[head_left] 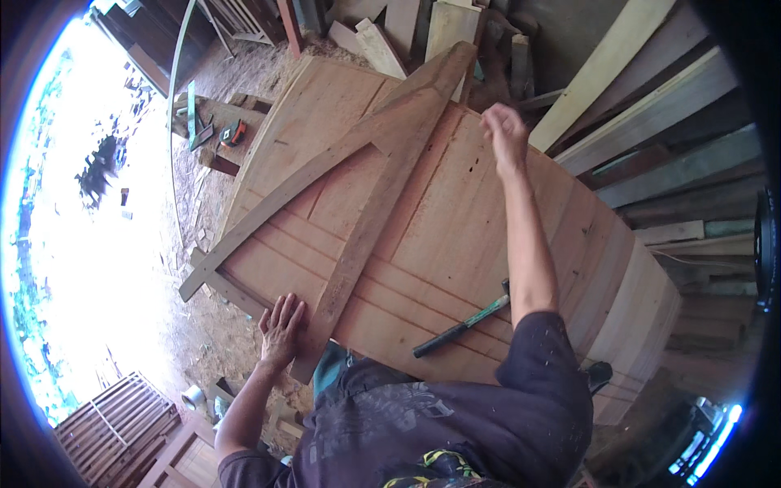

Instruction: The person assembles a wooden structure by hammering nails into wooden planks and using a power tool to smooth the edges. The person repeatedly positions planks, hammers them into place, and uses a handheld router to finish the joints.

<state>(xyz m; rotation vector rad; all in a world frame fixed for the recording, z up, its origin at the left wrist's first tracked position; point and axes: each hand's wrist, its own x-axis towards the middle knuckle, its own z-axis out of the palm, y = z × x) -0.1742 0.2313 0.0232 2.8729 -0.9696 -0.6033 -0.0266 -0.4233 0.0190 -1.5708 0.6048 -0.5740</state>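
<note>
My left hand [282,325] lies with its fingers stretched out at the near end of a triangular wooden frame [350,264], beside its long beam and on its short crosspiece. The frame rests across a wide panel of joined boards [455,220] with several dark lines running over it. Raised near the panel's far edge, to the right of the frame's pointed end, is my right hand [506,134]. Its fingers are curled closed, and whatever they may hold is hidden. A hammer [464,325] with a green and black handle lies on the panel close to my body.
Left of the panel, a wooden stand [218,122] carries an orange and black tape measure [233,132] and a green-edged tool. Long planks [643,122] are stacked to the right. Offcuts [381,49] lie beyond the far edge. A slatted wooden piece [114,427] is at lower left.
</note>
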